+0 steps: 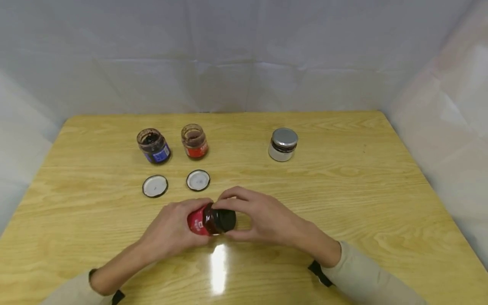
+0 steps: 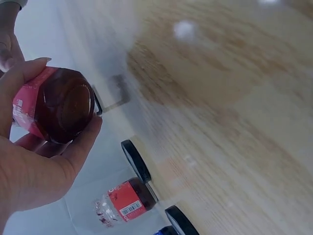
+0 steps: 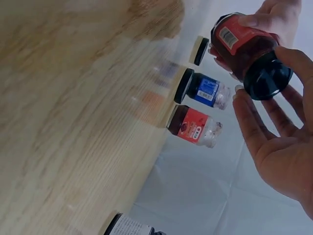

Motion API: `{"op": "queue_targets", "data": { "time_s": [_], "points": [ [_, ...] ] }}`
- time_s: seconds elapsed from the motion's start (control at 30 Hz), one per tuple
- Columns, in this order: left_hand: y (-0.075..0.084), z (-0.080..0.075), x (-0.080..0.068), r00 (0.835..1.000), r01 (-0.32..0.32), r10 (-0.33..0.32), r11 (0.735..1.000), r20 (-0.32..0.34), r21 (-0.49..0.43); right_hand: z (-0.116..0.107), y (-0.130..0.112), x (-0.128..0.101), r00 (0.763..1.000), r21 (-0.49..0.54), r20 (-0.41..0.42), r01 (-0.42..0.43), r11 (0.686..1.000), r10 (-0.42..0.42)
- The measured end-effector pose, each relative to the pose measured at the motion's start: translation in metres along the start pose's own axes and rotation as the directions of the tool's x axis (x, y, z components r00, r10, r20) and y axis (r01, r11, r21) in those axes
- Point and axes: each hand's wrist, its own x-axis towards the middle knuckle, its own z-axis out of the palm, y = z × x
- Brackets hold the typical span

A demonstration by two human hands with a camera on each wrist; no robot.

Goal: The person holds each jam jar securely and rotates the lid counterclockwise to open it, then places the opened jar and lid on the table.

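A dark glass jar point(image 1: 198, 222) with a red label is held tilted over the near middle of the table, its black lid point(image 1: 225, 220) pointing right. My left hand point(image 1: 171, 228) grips the jar's labelled body; the left wrist view shows its glass base point(image 2: 76, 105) between thumb and fingers. Around the lid, my right hand point(image 1: 267, 216) curls its thumb and fingers at the rim. The right wrist view has the lid's top point(image 3: 269, 81) in sight, with a barcode on the label. Both hands meet close together at the jar's neck.
Behind the hands stand a lidless blue-labelled jar point(image 1: 154, 146) and a lidless red-labelled jar point(image 1: 195, 142). Two lids point(image 1: 155, 186) lie inside-up before them. Farther right is a pale-labelled jar point(image 1: 283, 145) with a silver lid. Pale sheeting point(image 1: 244, 63) hangs behind the wooden table point(image 1: 362, 190).
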Motion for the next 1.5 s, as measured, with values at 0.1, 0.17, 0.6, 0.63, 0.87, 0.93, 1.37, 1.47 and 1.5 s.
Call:
{"op": "queue_targets", "data": {
  "time_s": [0.1, 0.17, 0.6, 0.63, 0.87, 0.93, 1.37, 1.47, 1.5],
  "points": [
    [0.0, 0.0, -0.002, 1.0, 0.008, -0.008, 1.0, 0.003, 0.001, 0.001, -0.002, -0.001, 0.997, 0.044, 0.031, -0.07, 0.997, 0.069],
    [0.0, 0.0, -0.002, 1.0, 0.01, -0.01, 1.0, 0.001, 0.001, 0.001, -0.006, -0.001, 0.984, 0.075, 0.053, -0.176, 0.982, 0.172],
    [0.0, 0.0, -0.002, 1.0, 0.001, -0.001, 1.0, -0.001, 0.008, 0.005, -0.006, 0.004, 1.0, 0.027, 0.025, -0.008, 1.0, 0.007],
    [0.0, 0.0, -0.002, 1.0, -0.001, 0.001, 1.0, -0.004, 0.011, 0.005, -0.005, 0.003, 1.0, 0.023, 0.019, 0.013, 1.0, -0.013],
    [0.0, 0.0, -0.003, 1.0, 0.016, -0.016, 1.0, 0.006, 0.017, 0.003, -0.014, 0.001, 0.946, 0.122, 0.101, -0.32, 0.939, 0.309],
    [0.001, -0.001, -0.003, 1.0, 0.022, -0.023, 1.0, 0.008, 0.016, 0.003, -0.017, 0.002, 0.918, 0.15, 0.11, -0.395, 0.906, 0.382],
    [0.001, 0.001, -0.004, 1.0, -0.004, 0.004, 1.0, 0.012, 0.013, 0.0, -0.016, 0.0, 0.969, 0.062, 0.103, -0.233, 0.97, 0.226],
    [0.001, 0.001, -0.004, 1.0, 0.0, -0.001, 1.0, 0.006, 0.03, 0.0, -0.017, -0.001, 0.926, 0.102, 0.123, -0.369, 0.924, 0.357],
    [0.002, 0.0, -0.004, 1.0, 0.0, 0.0, 0.999, 0.005, 0.036, 0.0, -0.017, 0.0, 0.915, 0.126, 0.128, -0.398, 0.909, 0.383]
  ]
}}
